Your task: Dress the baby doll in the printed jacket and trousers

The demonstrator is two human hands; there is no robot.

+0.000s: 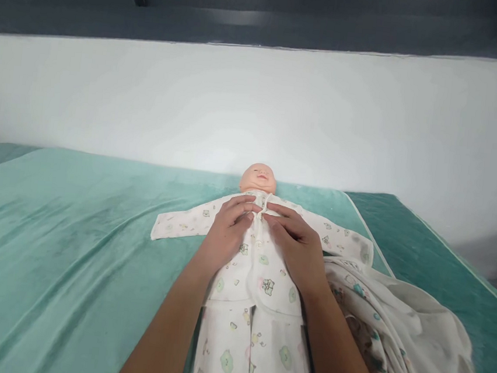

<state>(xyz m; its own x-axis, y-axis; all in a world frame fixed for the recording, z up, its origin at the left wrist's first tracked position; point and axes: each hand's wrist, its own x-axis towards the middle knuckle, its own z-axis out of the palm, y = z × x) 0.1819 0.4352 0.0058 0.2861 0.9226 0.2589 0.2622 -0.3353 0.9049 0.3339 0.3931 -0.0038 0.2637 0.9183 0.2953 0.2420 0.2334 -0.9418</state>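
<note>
A baby doll (258, 178) lies on its back, its head toward the wall, in a white printed baby shirt (269, 286) with both sleeves spread outward. White printed trousers (227, 354) cover its legs. My left hand (232, 223) pinches one edge of the shirt's front opening below the doll's neck. Across from it, my right hand (293, 238) grips the other edge, with thumb and fingers bent. The fingertips of both hands almost meet at the chest. Whether a fastener is between them is too small to tell. Lower down, the shirt's front edges lie together.
A crumpled white printed cloth (419, 326) lies to the right, beside my right forearm. Green plush fabric (92, 253) covers the surface, with folds at the left. A white wall (256, 105) rises behind the doll, below a dark window frame (264, 24).
</note>
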